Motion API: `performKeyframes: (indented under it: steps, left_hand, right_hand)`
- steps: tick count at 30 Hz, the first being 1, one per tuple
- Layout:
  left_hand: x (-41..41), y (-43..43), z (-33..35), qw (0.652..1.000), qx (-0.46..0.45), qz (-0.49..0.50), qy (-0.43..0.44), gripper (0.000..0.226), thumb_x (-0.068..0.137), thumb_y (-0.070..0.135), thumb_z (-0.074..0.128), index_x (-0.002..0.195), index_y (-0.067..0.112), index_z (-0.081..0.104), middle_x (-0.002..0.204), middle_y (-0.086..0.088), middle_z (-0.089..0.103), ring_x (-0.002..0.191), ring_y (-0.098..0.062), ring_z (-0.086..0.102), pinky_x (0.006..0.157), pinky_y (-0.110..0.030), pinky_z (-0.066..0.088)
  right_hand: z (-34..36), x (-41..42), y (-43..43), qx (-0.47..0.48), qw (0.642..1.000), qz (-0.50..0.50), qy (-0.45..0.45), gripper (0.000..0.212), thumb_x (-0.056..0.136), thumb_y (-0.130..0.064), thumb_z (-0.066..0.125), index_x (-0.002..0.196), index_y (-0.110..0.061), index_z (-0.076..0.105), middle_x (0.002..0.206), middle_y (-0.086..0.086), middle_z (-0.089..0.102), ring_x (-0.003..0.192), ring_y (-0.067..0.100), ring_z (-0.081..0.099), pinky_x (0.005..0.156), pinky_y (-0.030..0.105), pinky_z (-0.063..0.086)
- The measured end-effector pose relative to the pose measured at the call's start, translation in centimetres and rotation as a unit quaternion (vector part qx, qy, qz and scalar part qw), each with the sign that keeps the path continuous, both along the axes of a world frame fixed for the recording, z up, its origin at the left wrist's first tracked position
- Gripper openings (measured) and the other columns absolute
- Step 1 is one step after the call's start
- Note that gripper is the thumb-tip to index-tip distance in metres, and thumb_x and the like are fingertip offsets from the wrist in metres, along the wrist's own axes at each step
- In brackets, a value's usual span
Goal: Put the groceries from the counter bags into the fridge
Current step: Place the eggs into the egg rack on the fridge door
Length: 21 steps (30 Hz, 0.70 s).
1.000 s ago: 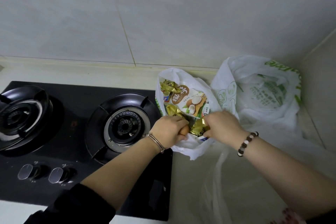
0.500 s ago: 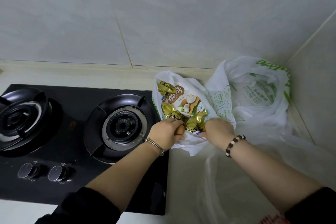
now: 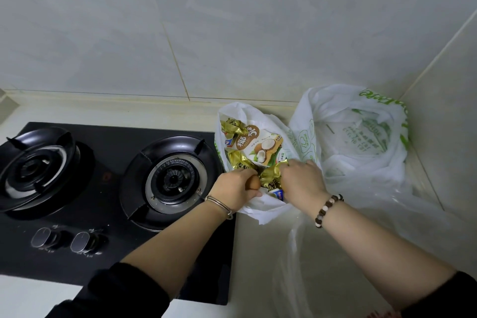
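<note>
- Crumpled gold foil packet (image 3: 269, 178) sits at the near mouth of the open white plastic bag (image 3: 260, 210) on the counter, between both hands.
- Left hand (image 3: 236, 187): fingers curled, gripping the packet's left edge.
- Right hand (image 3: 300, 181): fingers curled down, gripping its right edge.
- Deeper in the bag: white coconut-printed pouch (image 3: 260, 146).
- Green-printed white bag (image 3: 361, 137) just to the right, in the corner.
- Black two-burner gas hob (image 3: 103, 175) to the left.
</note>
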State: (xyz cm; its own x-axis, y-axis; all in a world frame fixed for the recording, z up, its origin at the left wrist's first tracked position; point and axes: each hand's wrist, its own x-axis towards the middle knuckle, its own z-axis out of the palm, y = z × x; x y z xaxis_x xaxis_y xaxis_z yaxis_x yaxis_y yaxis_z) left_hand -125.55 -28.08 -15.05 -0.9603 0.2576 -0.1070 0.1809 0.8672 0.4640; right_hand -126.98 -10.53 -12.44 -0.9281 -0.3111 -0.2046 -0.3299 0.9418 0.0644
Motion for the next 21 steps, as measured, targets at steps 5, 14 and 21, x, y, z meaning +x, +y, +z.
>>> performKeyframes:
  steps: [5, 14, 21]
  left_hand:
    - [0.7, -0.3, 2.3, 0.989, 0.112, 0.096, -0.005, 0.047, 0.071, 0.035, 0.079, 0.113, 0.020, 0.065, 0.102, -0.003, 0.069, 0.094, -0.020, 0.061, 0.082, -0.026, 0.047]
    - [5.1, -5.1, 7.3, 0.935, 0.260, 0.239, 0.038, 0.044, 0.075, 0.025, 0.078, 0.115, 0.017, 0.063, 0.096, 0.007, 0.061, 0.087, -0.008, 0.056, 0.072, -0.004, 0.041]
    - [15.1, -11.9, 9.9, 0.870, 0.354, 0.334, 0.078, 0.026, 0.083, 0.017, 0.071, 0.105, 0.027, 0.064, 0.099, -0.002, 0.065, 0.085, -0.011, 0.064, 0.069, -0.028, 0.059]
  right_hand:
    - [1.8, 0.3, -0.7, -0.097, 0.995, -0.010, 0.017, 0.031, 0.081, -0.007, 0.058, 0.109, -0.015, 0.049, 0.109, 0.004, 0.049, 0.083, 0.028, 0.059, 0.061, 0.032, 0.039]
    - [5.9, 2.6, -6.4, -0.329, 0.944, 0.014, -0.003, 0.045, 0.079, -0.017, 0.071, 0.121, -0.021, 0.055, 0.121, -0.001, 0.045, 0.097, 0.024, 0.056, 0.077, 0.031, 0.047]
    - [9.1, 9.6, -15.0, -0.373, 0.919, 0.119, -0.042, 0.055, 0.083, -0.027, 0.068, 0.133, -0.021, 0.046, 0.131, -0.003, 0.047, 0.117, 0.020, 0.050, 0.094, 0.030, 0.041]
